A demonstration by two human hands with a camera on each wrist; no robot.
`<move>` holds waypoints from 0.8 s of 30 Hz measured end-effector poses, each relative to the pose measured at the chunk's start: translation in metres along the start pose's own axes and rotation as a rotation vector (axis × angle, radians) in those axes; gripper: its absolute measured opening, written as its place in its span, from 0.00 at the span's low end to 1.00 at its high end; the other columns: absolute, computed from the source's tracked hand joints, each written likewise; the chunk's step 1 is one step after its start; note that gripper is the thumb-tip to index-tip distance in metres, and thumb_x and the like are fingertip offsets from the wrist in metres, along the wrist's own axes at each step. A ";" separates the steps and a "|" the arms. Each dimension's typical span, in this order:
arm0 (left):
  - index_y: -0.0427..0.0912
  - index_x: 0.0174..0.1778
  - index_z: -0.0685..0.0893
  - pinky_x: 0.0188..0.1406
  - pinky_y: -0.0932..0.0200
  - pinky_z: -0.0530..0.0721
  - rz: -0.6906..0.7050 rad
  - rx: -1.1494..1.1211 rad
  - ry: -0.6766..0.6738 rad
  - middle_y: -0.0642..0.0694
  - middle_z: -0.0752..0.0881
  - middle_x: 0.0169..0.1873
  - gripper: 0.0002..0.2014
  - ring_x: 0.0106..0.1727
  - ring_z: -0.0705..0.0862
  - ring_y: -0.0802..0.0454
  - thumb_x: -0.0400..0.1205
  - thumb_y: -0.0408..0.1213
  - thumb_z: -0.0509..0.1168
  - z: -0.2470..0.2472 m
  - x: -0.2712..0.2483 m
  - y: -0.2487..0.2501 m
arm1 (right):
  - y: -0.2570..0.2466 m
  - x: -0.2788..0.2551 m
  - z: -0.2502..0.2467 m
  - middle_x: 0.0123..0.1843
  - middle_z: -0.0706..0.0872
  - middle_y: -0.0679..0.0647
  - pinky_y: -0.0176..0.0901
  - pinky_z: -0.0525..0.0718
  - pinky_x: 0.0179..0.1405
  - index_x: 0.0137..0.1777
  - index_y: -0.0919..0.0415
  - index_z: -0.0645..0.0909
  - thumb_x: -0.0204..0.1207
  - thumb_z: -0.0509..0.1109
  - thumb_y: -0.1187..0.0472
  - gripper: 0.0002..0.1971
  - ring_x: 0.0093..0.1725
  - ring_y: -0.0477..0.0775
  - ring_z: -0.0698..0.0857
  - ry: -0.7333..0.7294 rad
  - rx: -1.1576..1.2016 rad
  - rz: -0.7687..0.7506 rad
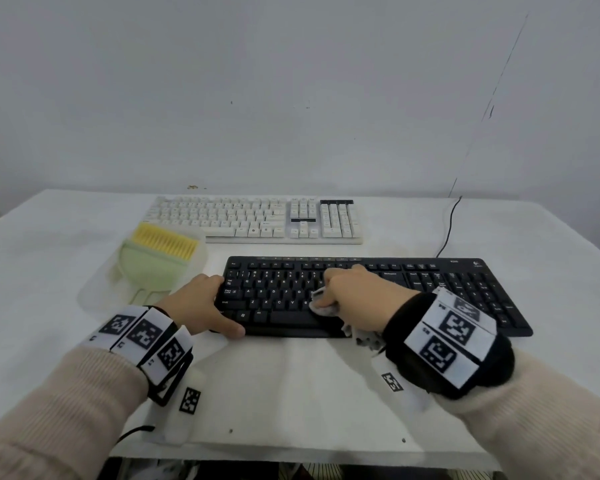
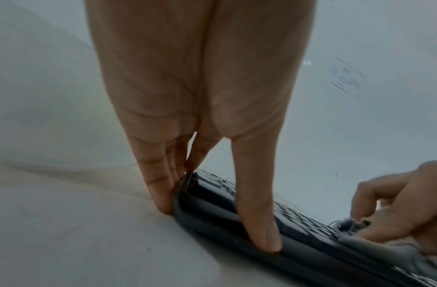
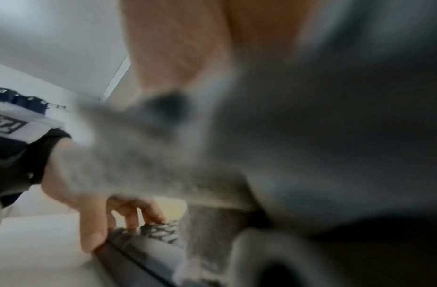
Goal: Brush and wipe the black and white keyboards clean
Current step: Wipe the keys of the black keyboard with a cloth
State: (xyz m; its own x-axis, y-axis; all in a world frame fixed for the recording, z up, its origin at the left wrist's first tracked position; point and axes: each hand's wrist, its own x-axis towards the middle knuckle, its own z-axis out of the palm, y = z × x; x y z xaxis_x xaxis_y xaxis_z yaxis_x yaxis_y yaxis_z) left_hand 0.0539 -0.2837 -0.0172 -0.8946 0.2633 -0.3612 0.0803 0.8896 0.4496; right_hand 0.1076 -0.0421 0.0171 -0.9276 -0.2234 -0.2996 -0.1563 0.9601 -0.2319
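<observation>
A black keyboard (image 1: pixel 430 285) lies in front of me on the white table (image 1: pixel 49 244). My left hand (image 1: pixel 205 306) grips its left end, thumb on the front edge and fingers against the side (image 2: pixel 160 186). My right hand (image 1: pixel 354 289) holds a grey-white cloth (image 1: pixel 323 308) and presses it onto the keys near the middle of the keyboard (image 2: pixel 298 219). The cloth (image 3: pixel 310 136) fills most of the right wrist view as a blur. Behind the black keyboard sits a white keyboard (image 1: pixel 257 218).
A yellow-bristled brush with a pale green body (image 1: pixel 160 258) rests in a clear dustpan (image 1: pixel 97 289) left of the black keyboard. A black cable (image 1: pixel 449 223) runs off the table's back right. The wall stands close behind the table.
</observation>
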 end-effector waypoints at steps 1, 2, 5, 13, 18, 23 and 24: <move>0.50 0.59 0.77 0.54 0.48 0.85 0.004 -0.010 0.001 0.51 0.81 0.55 0.48 0.52 0.83 0.53 0.41 0.63 0.75 0.000 0.000 -0.001 | 0.001 0.000 -0.005 0.42 0.71 0.52 0.54 0.84 0.53 0.35 0.57 0.71 0.78 0.61 0.65 0.09 0.49 0.58 0.71 -0.028 -0.057 0.007; 0.50 0.59 0.77 0.54 0.48 0.86 0.004 -0.021 0.002 0.51 0.81 0.54 0.48 0.52 0.83 0.53 0.41 0.64 0.75 0.000 0.000 -0.001 | -0.001 0.002 -0.008 0.40 0.70 0.50 0.52 0.81 0.56 0.40 0.57 0.77 0.79 0.61 0.65 0.07 0.48 0.57 0.72 -0.042 -0.109 -0.002; 0.50 0.59 0.78 0.55 0.48 0.85 0.005 -0.045 0.018 0.50 0.82 0.54 0.48 0.52 0.84 0.52 0.40 0.63 0.74 0.001 -0.001 -0.003 | -0.026 0.015 -0.010 0.41 0.69 0.49 0.49 0.75 0.56 0.42 0.59 0.79 0.77 0.62 0.66 0.06 0.49 0.57 0.71 0.008 -0.150 -0.098; 0.37 0.55 0.80 0.48 0.44 0.86 0.021 -0.053 0.077 0.41 0.86 0.47 0.31 0.45 0.86 0.45 0.57 0.41 0.79 0.002 -0.002 0.003 | -0.103 0.035 0.007 0.68 0.70 0.58 0.48 0.69 0.49 0.70 0.61 0.77 0.82 0.58 0.70 0.19 0.62 0.64 0.69 -0.011 -0.221 -0.284; 0.38 0.57 0.79 0.48 0.47 0.87 0.009 -0.094 0.075 0.44 0.84 0.48 0.39 0.46 0.86 0.47 0.50 0.45 0.82 0.002 -0.003 0.006 | -0.087 0.028 0.003 0.57 0.68 0.57 0.51 0.70 0.48 0.56 0.61 0.79 0.82 0.57 0.67 0.10 0.56 0.61 0.66 -0.020 -0.177 -0.227; 0.44 0.67 0.73 0.53 0.53 0.84 -0.024 -0.083 0.052 0.49 0.81 0.56 0.42 0.53 0.83 0.51 0.58 0.43 0.84 0.002 0.002 0.003 | -0.050 0.021 0.001 0.49 0.65 0.52 0.52 0.76 0.41 0.33 0.55 0.67 0.75 0.63 0.73 0.15 0.49 0.56 0.63 -0.027 -0.276 -0.201; 0.45 0.68 0.72 0.53 0.55 0.83 -0.025 -0.071 0.051 0.49 0.80 0.57 0.43 0.55 0.82 0.51 0.58 0.44 0.84 0.002 0.001 0.003 | -0.042 0.019 0.003 0.48 0.65 0.51 0.55 0.79 0.45 0.31 0.55 0.67 0.73 0.65 0.74 0.16 0.47 0.56 0.64 -0.009 -0.282 -0.194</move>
State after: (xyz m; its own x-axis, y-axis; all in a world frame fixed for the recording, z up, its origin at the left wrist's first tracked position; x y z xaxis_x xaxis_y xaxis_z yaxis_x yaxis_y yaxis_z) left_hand 0.0538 -0.2797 -0.0181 -0.9174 0.2198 -0.3318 0.0275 0.8667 0.4981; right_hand 0.0976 -0.0867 0.0187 -0.8686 -0.4064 -0.2835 -0.4181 0.9082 -0.0209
